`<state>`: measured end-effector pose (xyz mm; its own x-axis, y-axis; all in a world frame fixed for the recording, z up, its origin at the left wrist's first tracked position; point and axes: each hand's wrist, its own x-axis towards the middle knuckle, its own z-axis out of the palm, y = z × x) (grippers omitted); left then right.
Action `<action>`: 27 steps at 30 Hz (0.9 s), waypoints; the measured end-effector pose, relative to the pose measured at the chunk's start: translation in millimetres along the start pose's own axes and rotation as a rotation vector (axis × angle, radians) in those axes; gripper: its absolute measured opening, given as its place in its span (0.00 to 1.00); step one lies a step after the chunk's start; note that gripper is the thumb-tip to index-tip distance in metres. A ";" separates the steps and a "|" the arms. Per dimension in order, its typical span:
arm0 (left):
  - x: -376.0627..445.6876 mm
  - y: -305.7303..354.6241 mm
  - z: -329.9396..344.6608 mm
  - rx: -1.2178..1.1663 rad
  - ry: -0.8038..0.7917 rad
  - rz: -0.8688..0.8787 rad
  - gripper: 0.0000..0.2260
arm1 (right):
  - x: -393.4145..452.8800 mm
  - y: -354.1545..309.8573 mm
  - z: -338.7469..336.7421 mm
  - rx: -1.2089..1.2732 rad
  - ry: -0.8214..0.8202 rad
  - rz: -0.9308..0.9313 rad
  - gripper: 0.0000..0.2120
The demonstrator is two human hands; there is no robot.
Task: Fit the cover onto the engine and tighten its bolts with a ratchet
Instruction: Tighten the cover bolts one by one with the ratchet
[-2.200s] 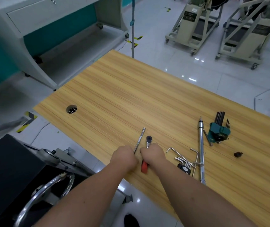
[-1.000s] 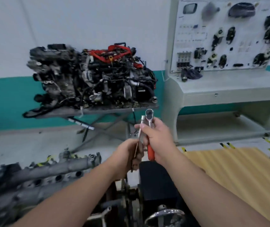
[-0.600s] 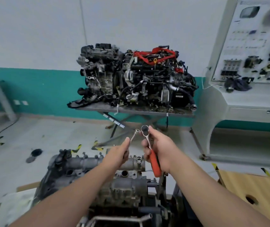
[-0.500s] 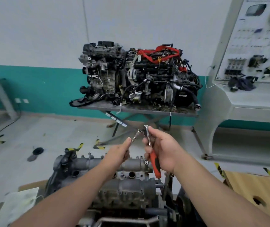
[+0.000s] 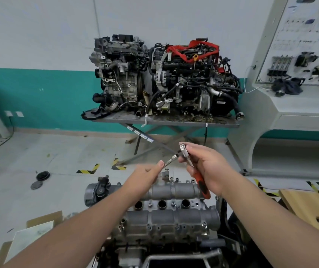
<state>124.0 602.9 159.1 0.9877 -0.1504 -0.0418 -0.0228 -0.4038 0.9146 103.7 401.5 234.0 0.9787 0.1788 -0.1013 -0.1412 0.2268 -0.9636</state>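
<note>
right hand [image 5: 206,167]: red-handled steel ratchet [image 5: 192,171] gripped
left hand [image 5: 145,175]: slim silver extension bar [image 5: 171,159] pinched, tip at ratchet head
near: grey engine [image 5: 174,213]

We see an evenly lit room — soft, diffuse light with no hard shadows; its source lies out of frame. The white upper wall [image 5: 38,26] reads bright, without glare. The wide lens bends straight lines near the edges. The pale grey display board hung with small black parts [image 5: 309,45], at the right edge, is smeared by blur — while the dark engines on the grey metal stand [image 5: 164,74] stay sharp.
</note>
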 end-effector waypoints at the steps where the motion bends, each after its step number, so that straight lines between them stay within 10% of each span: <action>1: -0.6 -1.5 -0.5 -0.001 -0.007 0.004 0.29 | -0.5 -0.2 1.0 -0.028 -0.013 -0.007 0.10; 27: -6.8 13.8 36.6 -0.197 0.122 -0.002 0.23 | -8.9 -65.3 -13.2 -0.425 -0.266 0.226 0.08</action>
<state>111.3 565.3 157.3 0.9994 -0.0346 -0.0052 -0.0025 -0.2180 0.9759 106.2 372.4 294.6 0.8516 0.4267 -0.3043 -0.2168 -0.2416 -0.9458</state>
